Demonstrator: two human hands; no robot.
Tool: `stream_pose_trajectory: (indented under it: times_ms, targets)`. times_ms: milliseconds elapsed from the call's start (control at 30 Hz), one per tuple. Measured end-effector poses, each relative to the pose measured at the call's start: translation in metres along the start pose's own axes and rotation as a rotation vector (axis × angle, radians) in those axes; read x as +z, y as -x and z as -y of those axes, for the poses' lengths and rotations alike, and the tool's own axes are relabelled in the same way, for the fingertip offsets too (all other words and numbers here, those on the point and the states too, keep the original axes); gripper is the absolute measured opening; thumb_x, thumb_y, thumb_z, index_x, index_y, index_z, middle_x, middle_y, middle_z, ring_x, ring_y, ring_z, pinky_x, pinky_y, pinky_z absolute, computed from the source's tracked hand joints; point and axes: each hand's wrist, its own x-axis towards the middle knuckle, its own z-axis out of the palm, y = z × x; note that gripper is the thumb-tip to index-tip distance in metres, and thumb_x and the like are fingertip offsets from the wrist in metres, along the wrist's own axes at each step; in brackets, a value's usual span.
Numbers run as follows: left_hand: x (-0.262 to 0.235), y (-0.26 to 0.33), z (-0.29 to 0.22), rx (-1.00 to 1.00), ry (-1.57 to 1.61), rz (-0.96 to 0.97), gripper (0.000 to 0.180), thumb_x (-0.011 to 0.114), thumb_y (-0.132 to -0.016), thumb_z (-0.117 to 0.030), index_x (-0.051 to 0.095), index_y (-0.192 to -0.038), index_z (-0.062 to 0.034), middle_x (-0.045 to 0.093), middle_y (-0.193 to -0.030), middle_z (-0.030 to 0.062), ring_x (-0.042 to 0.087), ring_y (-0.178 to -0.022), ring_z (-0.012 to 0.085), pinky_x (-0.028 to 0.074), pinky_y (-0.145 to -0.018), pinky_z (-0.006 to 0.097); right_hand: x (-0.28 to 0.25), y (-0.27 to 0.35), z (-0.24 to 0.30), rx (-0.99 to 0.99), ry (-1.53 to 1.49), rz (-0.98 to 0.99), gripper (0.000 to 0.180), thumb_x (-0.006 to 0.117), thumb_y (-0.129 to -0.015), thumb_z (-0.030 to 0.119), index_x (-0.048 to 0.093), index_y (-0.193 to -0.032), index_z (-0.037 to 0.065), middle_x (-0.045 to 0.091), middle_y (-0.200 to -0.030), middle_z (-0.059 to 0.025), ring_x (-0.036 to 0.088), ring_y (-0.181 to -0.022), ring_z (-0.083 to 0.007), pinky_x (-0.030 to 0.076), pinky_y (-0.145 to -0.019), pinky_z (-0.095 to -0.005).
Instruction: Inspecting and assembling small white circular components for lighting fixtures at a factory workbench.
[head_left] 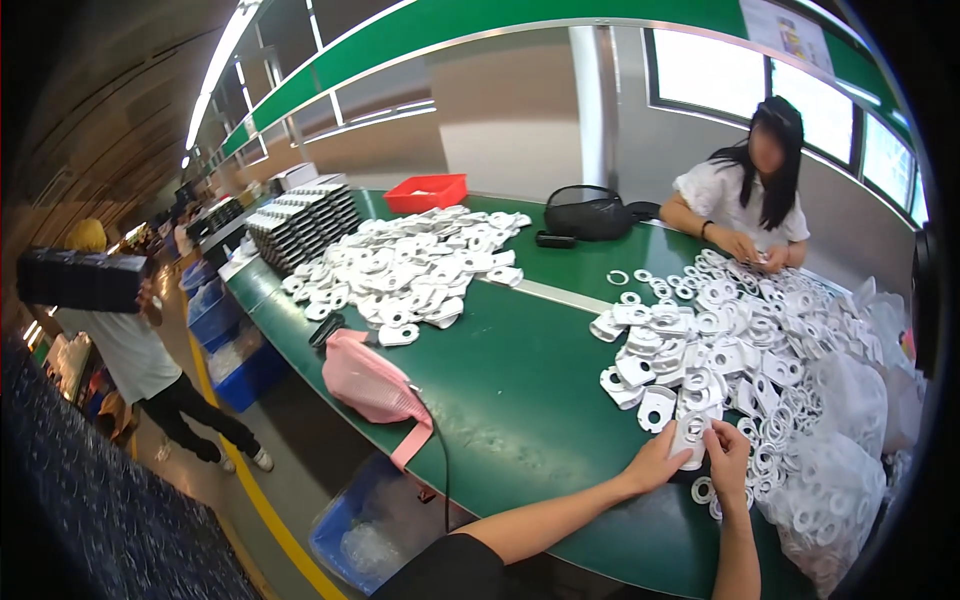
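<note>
Your left hand (pixel 655 461) and right hand (pixel 731 457) both hold a flat white plastic piece with a round centre (pixel 688 449), apparently mid-fitting or checking, likely needing a steady grip next, beside heaped similar white pieces (pixel 725 356) on the smooth green table (pixel 530 350).

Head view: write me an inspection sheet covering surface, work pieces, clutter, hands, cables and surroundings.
Surface: green tabletop, crossed by a pale strip.
Work pieces: white part in hand; heap of white parts and white rings nearby; second heap farther left.
Clutter: pink bag-like item at the near edge, black mesh item and red tray toward the back, clear bag of rings at right.
Hands: left hand and right hand both hold the white part.
Cables: dark cable runs over the near edge.
Surroundings: co-worker across the table; person carrying black case at left; blue bin below.
</note>
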Motion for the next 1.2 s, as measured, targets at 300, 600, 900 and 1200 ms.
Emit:
stream_pose_trajectory:
  times_ms: [300, 600, 900, 1200]
  targets:
    - [-0.018, 0.002, -0.029, -0.118, -0.010, 0.090, 0.034, 0.062, -0.082, -0.024, 0.049, -0.103, -0.0010, 0.062, -0.079, 0.0087, 0.060, -0.063, 0.0169, 0.048, -0.053, 0.032, -0.004, 0.005, -0.002, -0.106, 0.281, -0.191, 0.030, 0.058, -0.086, 0.019, 0.054, -0.065, -0.001, 0.050, -0.051, -0.0042, 0.043, -0.047, -0.0096, 0.032, -0.045, -0.0273]
    - [-0.296, -0.074, -0.064, -0.044, 0.657, -0.736, 0.044, 0.060, -0.080, -0.042, 0.052, -0.104, -0.0059, 0.055, -0.100, 0.0096, 0.052, -0.087, 0.0198, 0.046, -0.069, 0.033, 0.006, 0.006, 0.019, -0.186, 0.450, -0.201, 0.023, 0.059, -0.083, 0.022, 0.058, -0.072, 0.002, 0.054, -0.063, -0.0144, 0.052, -0.055, -0.0310, 0.038, -0.051, -0.0368]
    - [-0.151, -0.077, -0.010, 0.163, -0.587, -0.328, 0.024, 0.061, -0.079, -0.021, 0.062, -0.095, -0.0022, 0.063, -0.089, 0.0125, 0.058, -0.083, 0.0241, 0.046, -0.075, 0.033, -0.010, 0.003, 0.018, -0.217, 0.452, -0.296, 0.012, 0.063, -0.079, 0.017, 0.061, -0.077, 0.005, 0.057, -0.069, -0.0075, 0.055, -0.057, -0.0207, 0.041, -0.052, -0.0312]
    - [-0.078, -0.073, -0.019, 0.069, -1.291, -0.273, 0.056, 0.066, -0.074, -0.018, 0.043, -0.123, -0.0029, 0.056, -0.100, 0.0165, 0.051, -0.094, 0.0309, 0.043, -0.074, 0.043, -0.026, -0.002, 0.025, -0.279, 0.606, -0.031, 0.012, 0.065, -0.076, 0.019, 0.063, -0.079, 0.008, 0.059, -0.070, -0.0050, 0.057, -0.068, -0.0218, 0.044, -0.060, -0.0336]
